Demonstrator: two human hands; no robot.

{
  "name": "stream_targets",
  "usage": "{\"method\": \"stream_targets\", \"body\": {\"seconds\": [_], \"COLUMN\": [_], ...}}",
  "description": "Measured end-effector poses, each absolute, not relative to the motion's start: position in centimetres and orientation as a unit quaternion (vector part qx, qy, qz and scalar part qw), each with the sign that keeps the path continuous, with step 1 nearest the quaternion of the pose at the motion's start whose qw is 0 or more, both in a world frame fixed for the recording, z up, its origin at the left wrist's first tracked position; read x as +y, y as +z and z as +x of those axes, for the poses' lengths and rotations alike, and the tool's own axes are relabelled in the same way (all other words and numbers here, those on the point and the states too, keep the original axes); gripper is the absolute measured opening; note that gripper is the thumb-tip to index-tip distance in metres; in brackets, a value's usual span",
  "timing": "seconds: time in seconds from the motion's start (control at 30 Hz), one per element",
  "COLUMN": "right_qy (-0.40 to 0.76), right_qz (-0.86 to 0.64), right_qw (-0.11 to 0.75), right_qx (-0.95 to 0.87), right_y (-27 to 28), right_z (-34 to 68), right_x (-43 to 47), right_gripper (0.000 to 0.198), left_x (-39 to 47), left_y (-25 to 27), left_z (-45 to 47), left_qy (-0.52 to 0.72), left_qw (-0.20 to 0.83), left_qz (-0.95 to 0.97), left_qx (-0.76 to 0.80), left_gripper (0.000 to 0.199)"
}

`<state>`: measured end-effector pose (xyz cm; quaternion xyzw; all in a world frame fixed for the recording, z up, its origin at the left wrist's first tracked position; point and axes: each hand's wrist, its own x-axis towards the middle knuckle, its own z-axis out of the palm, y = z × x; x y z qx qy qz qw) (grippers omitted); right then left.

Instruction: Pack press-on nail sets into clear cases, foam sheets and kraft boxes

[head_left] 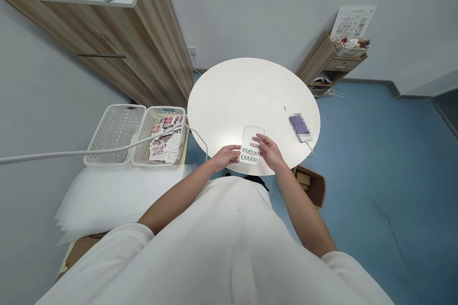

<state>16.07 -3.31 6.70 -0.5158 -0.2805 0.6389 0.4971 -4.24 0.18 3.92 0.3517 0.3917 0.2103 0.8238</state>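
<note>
Over the near edge of the round white table (229, 100), a small clear plastic case is held between my hands. Its hinged lid (253, 133) stands raised on the far side. Two rows of green press-on nails (249, 154) lie in the case, on what looks like a white card. My left hand (227, 155) is closed on the left edge, thumb above and fingers below. My right hand (269, 150) grips the right edge, with its upper fingers against the lid.
A basket of clear boxes (116, 126) and a basket of printed nail cards (166, 140) stand at left, near white sheets (118, 190). A white cable (100, 151) crosses there. A purple blurred item (299, 125) lies on the right of the table, above a cardboard box (317, 188).
</note>
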Motion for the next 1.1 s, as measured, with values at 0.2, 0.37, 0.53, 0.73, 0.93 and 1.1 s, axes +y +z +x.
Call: {"method": "stream_targets", "body": {"seconds": [0.2,0.37,0.53,0.73,0.93,1.1], "right_qy": [0.65,0.637,0.616,0.611,0.624,0.644], "right_qz": [-0.499,-0.519,-0.547,-0.559,-0.55,-0.534], "right_qw": [0.498,0.49,0.493,0.497,0.49,0.481], "right_qx": [-0.284,-0.292,-0.28,-0.26,-0.264,-0.261], "right_y": [7.3,6.6,5.9,5.7,5.9,6.4], "right_z": [15.8,15.9,16.4,17.8,19.4,20.9], "right_x": [-3.8,-4.3,-5.2,-5.8,-5.6,-5.6], "right_gripper": [0.028,0.029,0.033,0.031,0.035,0.067], "left_x": [0.6,0.7,0.6,0.4,0.2,0.1], "left_y": [3.7,3.9,4.0,4.0,4.0,3.8], "left_z": [-4.2,-4.1,-3.2,-1.4,0.3,2.0], "left_qy": [0.215,0.215,0.204,0.204,0.214,0.242], "left_qw": [0.832,0.84,0.846,0.851,0.847,0.836], "left_qz": [0.327,0.314,0.305,0.284,0.27,0.271], "left_qx": [0.392,0.387,0.387,0.391,0.404,0.411], "left_gripper": [0.048,0.047,0.045,0.047,0.048,0.047]}}
